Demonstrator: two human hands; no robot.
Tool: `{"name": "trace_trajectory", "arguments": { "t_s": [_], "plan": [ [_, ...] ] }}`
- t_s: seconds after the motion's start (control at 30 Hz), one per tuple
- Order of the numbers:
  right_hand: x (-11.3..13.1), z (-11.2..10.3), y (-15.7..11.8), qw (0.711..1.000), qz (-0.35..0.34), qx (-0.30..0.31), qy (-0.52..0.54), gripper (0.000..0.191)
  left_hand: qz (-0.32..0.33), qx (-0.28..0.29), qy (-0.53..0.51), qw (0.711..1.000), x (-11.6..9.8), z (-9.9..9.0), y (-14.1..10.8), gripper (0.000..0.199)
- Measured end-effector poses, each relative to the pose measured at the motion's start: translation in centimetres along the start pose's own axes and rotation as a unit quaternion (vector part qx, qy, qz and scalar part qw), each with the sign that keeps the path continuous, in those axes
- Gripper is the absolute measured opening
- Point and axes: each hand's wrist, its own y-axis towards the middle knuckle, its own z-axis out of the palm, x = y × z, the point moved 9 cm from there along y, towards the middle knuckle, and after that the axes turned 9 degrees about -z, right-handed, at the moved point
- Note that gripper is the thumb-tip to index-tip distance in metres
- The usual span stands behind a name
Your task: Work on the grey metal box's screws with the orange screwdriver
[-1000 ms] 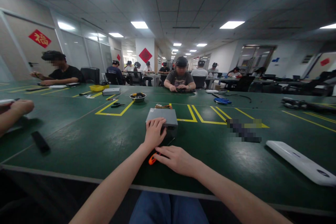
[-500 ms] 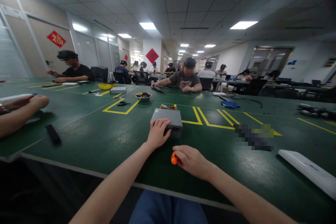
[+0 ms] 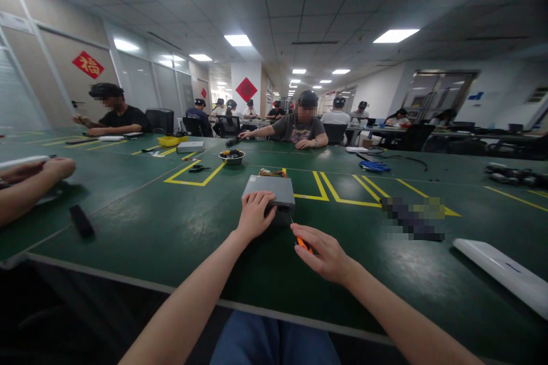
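Note:
A grey computer power supply (image 3: pixel 280 187) sits on the green table in front of me, its bundle of coloured cables (image 3: pixel 270 173) at the far side. My left hand (image 3: pixel 256 214) holds it at the near left, fingers laid over the top and thumb on the near face. In my right hand (image 3: pixel 323 251) is an orange-handled screwdriver (image 3: pixel 305 245), its thin shaft pointing up toward the near right corner of the power supply. Whether the tip touches the case I cannot tell.
To the right lie a white flat device (image 3: pixel 499 268) and a blurred dark item (image 3: pixel 413 222). A metal bowl (image 3: pixel 232 158) of small things stands beyond, near a yellow tray (image 3: pixel 172 141). Another person's hands (image 3: pixel 57 168) work at the left, by a black object (image 3: pixel 81 221).
My right hand has turned the screwdriver so its shaft now points toward the power supply, and has moved slightly right. My left hand stays on the power supply.

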Motion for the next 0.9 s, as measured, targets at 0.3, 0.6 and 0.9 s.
{"name": "trace_trajectory", "arguments": {
  "t_s": [0.3, 0.6, 0.9],
  "plan": [
    [-0.4, 0.0, -0.8, 1.000, 0.013, -0.004, 0.000, 0.016, 0.000, 0.004, -0.005, 1.000, 0.2, 0.2, 0.0, 0.025],
    [-0.7, -0.1, -0.7, 1.000, 0.028, -0.011, 0.001, 0.026, -0.006, 0.006, -0.007, 1.000, 0.3, 0.2, 0.1, 0.025],
    [-0.8, 0.1, -1.0, 0.999, 0.030, -0.006, 0.017, 0.029, -0.003, 0.008, -0.013, 1.000, 0.3, 0.2, 0.1, 0.025]
  ]
}}
